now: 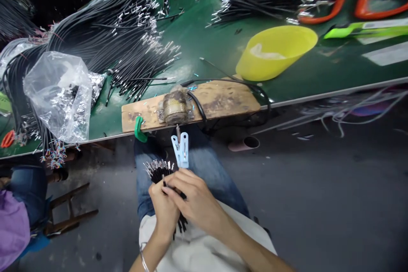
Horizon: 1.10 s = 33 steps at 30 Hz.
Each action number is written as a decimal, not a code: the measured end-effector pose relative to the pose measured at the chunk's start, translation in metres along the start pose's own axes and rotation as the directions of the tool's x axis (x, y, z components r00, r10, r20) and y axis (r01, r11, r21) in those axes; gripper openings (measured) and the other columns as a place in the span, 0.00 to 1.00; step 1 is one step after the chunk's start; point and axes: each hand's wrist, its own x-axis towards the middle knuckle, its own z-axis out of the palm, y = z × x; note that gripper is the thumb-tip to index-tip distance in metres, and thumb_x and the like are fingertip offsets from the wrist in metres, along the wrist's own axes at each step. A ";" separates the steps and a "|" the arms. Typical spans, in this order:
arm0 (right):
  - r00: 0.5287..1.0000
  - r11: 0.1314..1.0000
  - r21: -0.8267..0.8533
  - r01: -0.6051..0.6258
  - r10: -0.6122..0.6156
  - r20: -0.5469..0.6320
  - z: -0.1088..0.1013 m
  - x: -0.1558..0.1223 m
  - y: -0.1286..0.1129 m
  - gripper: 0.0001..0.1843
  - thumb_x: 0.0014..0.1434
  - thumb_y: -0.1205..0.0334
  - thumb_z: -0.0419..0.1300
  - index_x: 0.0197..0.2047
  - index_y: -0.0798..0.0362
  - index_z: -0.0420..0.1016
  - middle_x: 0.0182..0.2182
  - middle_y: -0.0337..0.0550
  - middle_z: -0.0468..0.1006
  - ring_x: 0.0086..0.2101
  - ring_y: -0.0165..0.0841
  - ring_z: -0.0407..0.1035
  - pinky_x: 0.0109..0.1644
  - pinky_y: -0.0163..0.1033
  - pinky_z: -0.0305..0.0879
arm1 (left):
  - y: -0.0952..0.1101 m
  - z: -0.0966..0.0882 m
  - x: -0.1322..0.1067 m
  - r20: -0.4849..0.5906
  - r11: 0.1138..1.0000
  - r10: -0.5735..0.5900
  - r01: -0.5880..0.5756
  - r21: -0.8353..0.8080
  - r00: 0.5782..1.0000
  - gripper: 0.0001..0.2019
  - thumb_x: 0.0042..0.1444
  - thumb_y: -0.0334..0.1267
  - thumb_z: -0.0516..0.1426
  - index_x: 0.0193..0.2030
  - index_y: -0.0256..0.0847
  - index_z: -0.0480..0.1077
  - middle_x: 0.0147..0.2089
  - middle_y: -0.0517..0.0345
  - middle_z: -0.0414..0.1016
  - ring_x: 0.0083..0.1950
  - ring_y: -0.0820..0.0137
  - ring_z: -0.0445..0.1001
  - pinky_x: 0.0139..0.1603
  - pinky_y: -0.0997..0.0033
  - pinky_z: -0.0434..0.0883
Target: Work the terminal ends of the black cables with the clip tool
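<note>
Above my lap, my left hand [165, 206] is wrapped round a bundle of black cables [158, 173], whose silvery stripped ends fan out at the top. More of the bundle hangs out below the fist. My right hand [191, 193] meets it from the right, pinching a single black cable end between thumb and fingers. Just beyond my hands, a light blue clothes peg [181, 149] sits on a metal shaft. That shaft sticks out of a small tape-wrapped motor [176, 106] fixed on a wooden board [226, 98] at the table edge.
A green clamp [140, 129] grips the board's left end. On the green table [197, 42] lie cable piles [127, 42], a clear plastic bag [60, 93], a yellow tub [276, 53] and orange-handled scissors [363, 2]. Other people sit at the far side and lower left, near a wooden stool [70, 210].
</note>
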 end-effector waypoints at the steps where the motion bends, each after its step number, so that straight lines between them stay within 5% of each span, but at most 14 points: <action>1: 0.999 1.000 0.020 -0.003 0.004 -0.031 0.000 0.000 0.003 0.13 0.59 0.69 0.51 0.25 0.53 0.69 0.24 0.43 0.74 0.28 0.34 0.66 0.33 0.39 0.62 | -0.002 0.001 0.001 -0.012 1.000 -0.014 0.014 -0.002 1.000 0.11 0.48 0.32 0.54 0.22 0.36 0.76 0.21 0.55 0.75 0.26 0.67 0.72 0.29 0.71 0.69; 5: 0.968 0.989 0.107 -0.102 0.124 -0.219 -0.003 0.001 0.020 0.13 0.58 0.66 0.54 0.21 0.53 0.67 0.19 0.40 0.69 0.24 0.32 0.63 0.29 0.37 0.60 | -0.005 0.001 0.005 -0.074 0.992 -0.090 0.083 -0.091 0.993 0.05 0.41 0.34 0.60 0.22 0.34 0.76 0.22 0.56 0.76 0.25 0.69 0.71 0.29 0.72 0.69; 12: 0.939 0.887 0.409 -0.213 0.302 -0.166 -0.003 0.002 0.029 0.14 0.56 0.61 0.55 0.20 0.53 0.67 0.20 0.39 0.67 0.22 0.30 0.63 0.25 0.35 0.59 | -0.001 -0.007 0.007 0.100 0.932 -0.190 0.211 -0.293 0.977 0.12 0.45 0.42 0.60 0.20 0.34 0.73 0.12 0.64 0.61 0.16 0.77 0.58 0.18 0.76 0.58; 18: 0.967 0.966 0.250 -0.069 0.126 -0.221 -0.009 0.005 0.021 0.16 0.56 0.68 0.55 0.18 0.53 0.60 0.17 0.35 0.61 0.22 0.28 0.58 0.25 0.34 0.55 | 0.011 -0.010 0.002 0.032 0.952 -0.170 0.173 -0.252 0.985 0.12 0.43 0.42 0.62 0.19 0.34 0.72 0.16 0.63 0.64 0.20 0.77 0.60 0.22 0.76 0.60; 22: 0.906 0.988 0.120 0.095 -0.036 -0.421 -0.004 0.003 0.011 0.13 0.55 0.76 0.53 0.23 0.52 0.62 0.19 0.35 0.62 0.23 0.29 0.57 0.29 0.36 0.57 | 0.015 -0.005 -0.003 -0.003 0.943 -0.148 0.140 -0.303 0.989 0.19 0.45 0.52 0.60 0.18 0.36 0.68 0.15 0.64 0.61 0.18 0.77 0.58 0.19 0.76 0.59; 25: 0.877 0.974 0.181 0.133 -0.031 -0.479 0.001 0.000 0.009 0.10 0.54 0.77 0.53 0.28 0.53 0.68 0.21 0.38 0.67 0.24 0.29 0.60 0.30 0.36 0.59 | 0.015 -0.001 -0.004 0.017 0.896 -0.179 0.170 -0.409 0.984 0.23 0.43 0.57 0.59 0.18 0.37 0.66 0.13 0.65 0.58 0.16 0.78 0.56 0.16 0.76 0.57; 29: 0.949 0.853 0.522 -0.003 0.167 -0.269 -0.002 0.000 0.014 0.12 0.58 0.69 0.54 0.24 0.54 0.70 0.21 0.39 0.68 0.24 0.30 0.62 0.27 0.35 0.60 | 0.014 0.000 -0.003 0.107 0.824 -0.211 0.236 -0.516 0.972 0.23 0.40 0.59 0.61 0.19 0.38 0.66 0.13 0.66 0.55 0.14 0.79 0.53 0.16 0.75 0.54; 33: 0.956 0.674 0.724 -0.150 0.284 -0.067 -0.012 0.004 0.019 0.09 0.58 0.60 0.55 0.30 0.53 0.74 0.25 0.40 0.69 0.25 0.30 0.64 0.27 0.34 0.60 | 0.013 -0.006 -0.002 0.183 0.845 -0.186 0.252 -0.471 0.965 0.21 0.44 0.56 0.60 0.19 0.38 0.67 0.12 0.67 0.53 0.14 0.80 0.50 0.16 0.75 0.51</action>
